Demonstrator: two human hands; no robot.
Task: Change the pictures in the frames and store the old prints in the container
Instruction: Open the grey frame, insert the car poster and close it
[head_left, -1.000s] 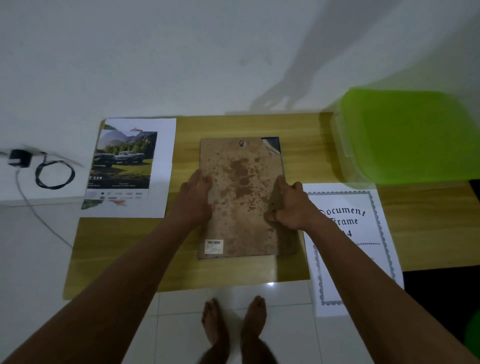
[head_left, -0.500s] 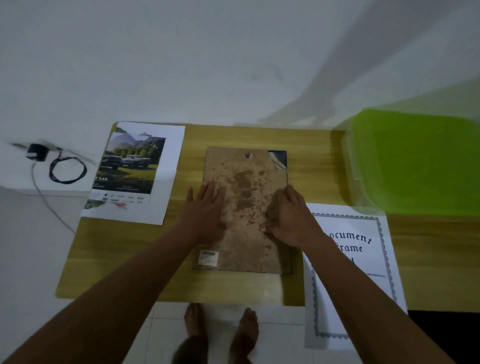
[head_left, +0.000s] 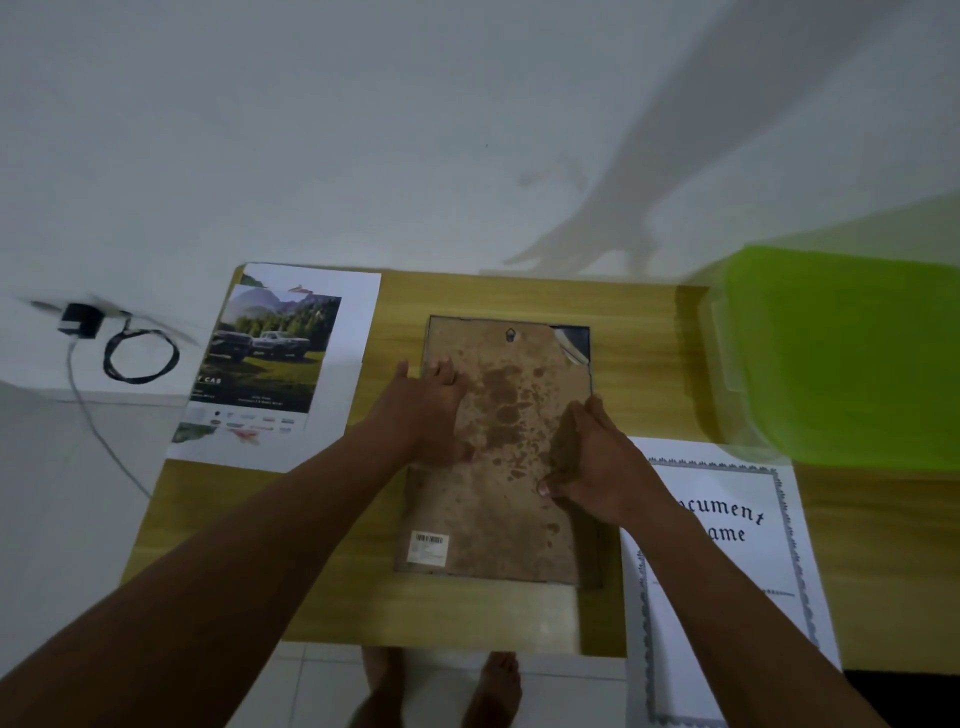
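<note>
- A picture frame (head_left: 581, 340) lies face down in the middle of the wooden tabletop (head_left: 639, 332), its long side running away from the person.
- Its brown, stained backing board (head_left: 498, 457) faces up. The dark frame edge shows only at the far right corner, where a bit of the board's covering is peeled back.
- A small metal hanger (head_left: 511, 335) sits near the board's far edge, and a barcode sticker (head_left: 428, 545) is at the near left corner.
- The left hand (head_left: 426, 410) rests flat on the left edge of the backing board, with its fingers straight and pointing away and holding nothing.
- The right hand (head_left: 597, 467) is at the board's right edge, its fingers curled over that edge and its thumb tip pressed on the board's face. Whether the fingers reach under the board cannot be told.
- A car print (head_left: 270, 358) of two trucks before trees and hills lies on the tabletop's far left corner and overhangs the left side.
- A certificate print (head_left: 727, 525) with a grey ornamental border and black lettering lies just right of the frame. It runs past the tabletop's near edge, and the right forearm crosses it.
- The container (head_left: 841, 358), clear-walled with a bright green lid on it, stands at the far right of the tabletop, just beyond the certificate print.
- A black charger (head_left: 80, 319) with a coiled cable lies on a white ledge to the left, well apart from the tabletop.
- Two bare feet (head_left: 498, 680) stand on the white tiled floor below the near edge.
</note>
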